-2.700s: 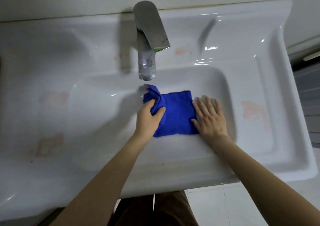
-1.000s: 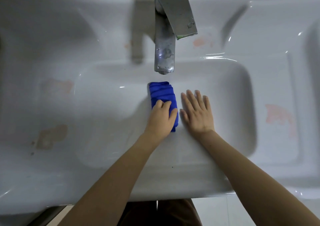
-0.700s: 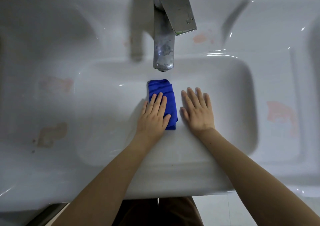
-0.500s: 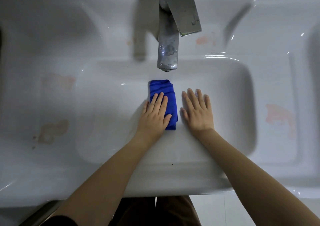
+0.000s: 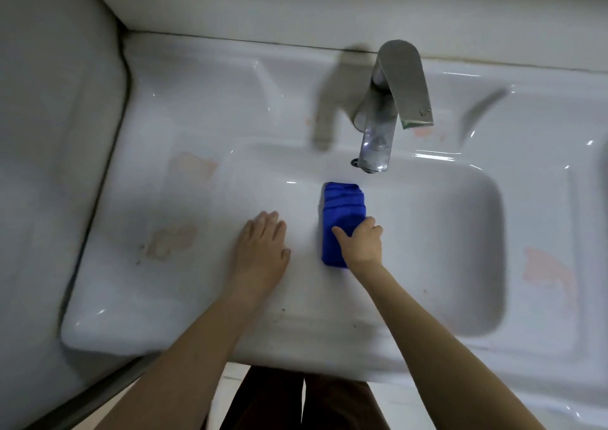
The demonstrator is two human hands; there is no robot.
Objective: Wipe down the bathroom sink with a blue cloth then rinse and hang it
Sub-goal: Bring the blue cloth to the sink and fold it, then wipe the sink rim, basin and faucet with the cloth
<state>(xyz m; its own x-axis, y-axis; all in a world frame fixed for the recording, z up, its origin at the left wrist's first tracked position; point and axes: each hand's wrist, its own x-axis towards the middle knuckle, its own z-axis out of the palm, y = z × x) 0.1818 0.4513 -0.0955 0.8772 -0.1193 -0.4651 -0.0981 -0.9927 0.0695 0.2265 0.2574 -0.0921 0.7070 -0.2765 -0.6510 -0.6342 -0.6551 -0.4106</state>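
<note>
At lower centre, the left hand (image 5: pixel 261 245) was laid flat and open on the near slope of the sink (image 5: pixel 115 324), apart from the right hand (image 5: pixel 360 243). That hand was curled round the near end of the folded blue cloth (image 5: pixel 343 204) in mid-basin. Gripped only there, the folds could be dragged loose, it was judged, and the stains (image 5: pixel 171 242) at left missed. Beyond stood the faucet (image 5: pixel 378 140).

A pale back wall (image 5: pixel 329 5) runs across the top and meets a grey-white side panel (image 5: pixel 49 166) on the left, perhaps a cabinet or appliance; blur hides which. Below, light floor tiles (image 5: pixel 414 406) show. The light is dim and cool.
</note>
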